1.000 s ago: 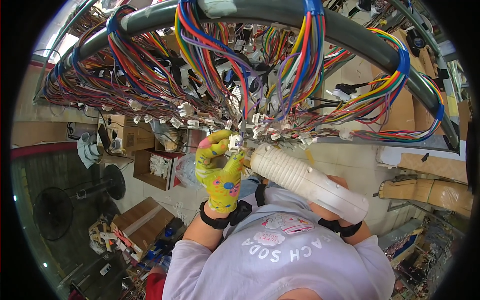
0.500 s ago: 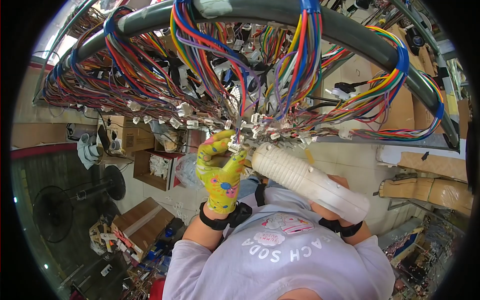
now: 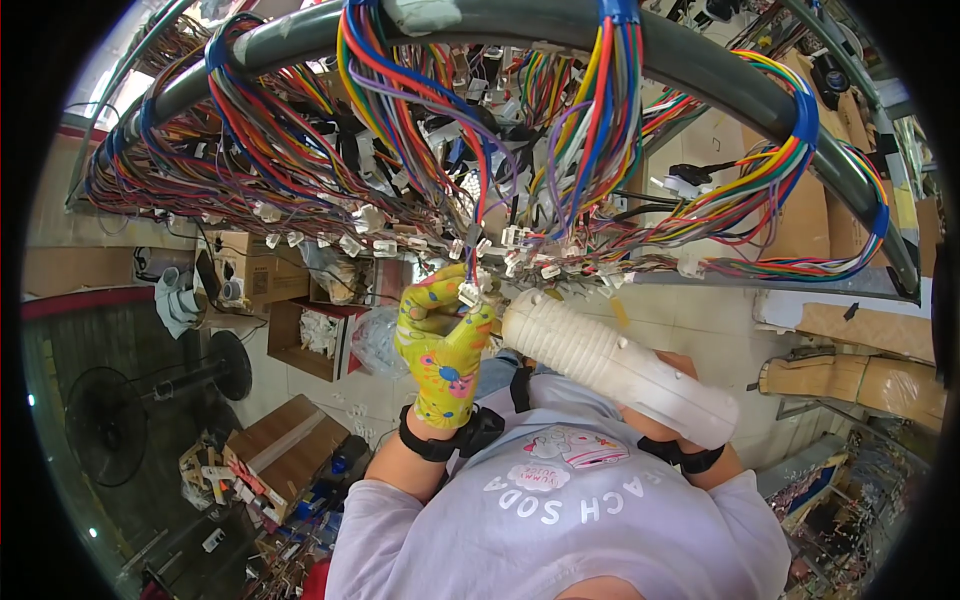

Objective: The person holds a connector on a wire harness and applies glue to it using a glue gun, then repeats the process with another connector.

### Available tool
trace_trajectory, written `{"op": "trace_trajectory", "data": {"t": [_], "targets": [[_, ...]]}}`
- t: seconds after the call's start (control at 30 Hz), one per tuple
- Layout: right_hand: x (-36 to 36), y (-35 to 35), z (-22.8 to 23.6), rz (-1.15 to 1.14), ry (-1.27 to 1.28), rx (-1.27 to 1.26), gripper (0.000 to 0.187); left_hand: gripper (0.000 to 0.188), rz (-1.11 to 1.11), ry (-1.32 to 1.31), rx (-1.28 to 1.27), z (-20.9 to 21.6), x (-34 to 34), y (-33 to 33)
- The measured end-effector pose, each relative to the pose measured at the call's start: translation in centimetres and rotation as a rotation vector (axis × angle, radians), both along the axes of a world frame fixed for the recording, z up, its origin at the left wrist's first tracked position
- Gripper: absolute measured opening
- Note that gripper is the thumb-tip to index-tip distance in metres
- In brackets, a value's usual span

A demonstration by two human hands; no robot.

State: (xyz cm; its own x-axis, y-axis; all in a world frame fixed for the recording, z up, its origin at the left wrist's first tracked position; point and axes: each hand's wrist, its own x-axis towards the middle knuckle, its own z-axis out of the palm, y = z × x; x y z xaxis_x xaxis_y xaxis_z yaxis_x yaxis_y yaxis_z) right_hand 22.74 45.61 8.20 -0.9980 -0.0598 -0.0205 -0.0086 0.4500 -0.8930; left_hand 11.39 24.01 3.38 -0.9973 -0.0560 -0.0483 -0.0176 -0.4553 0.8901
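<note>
My left hand (image 3: 443, 345), in a yellow glove with a colourful pattern, pinches a small white connector (image 3: 470, 293) between thumb and fingers. Thin red, blue and purple wires (image 3: 478, 215) run up from the connector into the bundle above. Just right of it is the front end of a white ribbed, tube-shaped tool (image 3: 610, 365), which slants down to the right. My right hand (image 3: 680, 363) is mostly covered by this tool; a little bare skin shows at its edge, and the fingers are hidden. The tool hangs in the air over that hand, seemingly gripped from beneath.
A dark curved bar (image 3: 290, 42) spans the top, with bundles of coloured wires (image 3: 620, 110) tied to it. A row of white connectors (image 3: 385, 247) lies below. Cardboard boxes (image 3: 258, 268), a black fan (image 3: 105, 425) and an open carton (image 3: 285, 445) stand left; flattened cardboard (image 3: 860, 385) lies right.
My left hand has shifted very slightly right with the connector, and the wires above have swung a little. The white ribbed tool has hardly moved.
</note>
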Motion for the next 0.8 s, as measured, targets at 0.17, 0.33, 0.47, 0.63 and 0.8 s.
{"op": "trace_trajectory", "data": {"t": [0.17, 0.33, 0.47, 0.63, 0.8], "targets": [[0.0, 0.1, 0.0, 0.046, 0.065, 0.061, 0.035, 0.033, -0.014, 0.024, -0.046, 0.2, 0.1, -0.1], [0.1, 0.4, -0.8, 0.085, 0.18, 0.126, 0.038, 0.035, -0.085, 0.004, -0.099, 0.2, 0.0, -0.3], [1.1, 0.8, -1.5, 0.056, -0.048, -0.121, 0.04, 0.036, -0.207, -0.185, 0.35, -0.2, -0.5, -0.2], [0.7, 0.4, -0.7, -0.039, -0.127, -0.241, 0.041, 0.042, -0.449, -0.304, 0.665, -1.7, -0.6, -0.6], [-0.6, 0.7, -0.3, 0.108, 0.083, -0.059, 0.033, 0.047, -0.571, -0.372, 0.873, -1.9, -1.0, -0.7]]}}
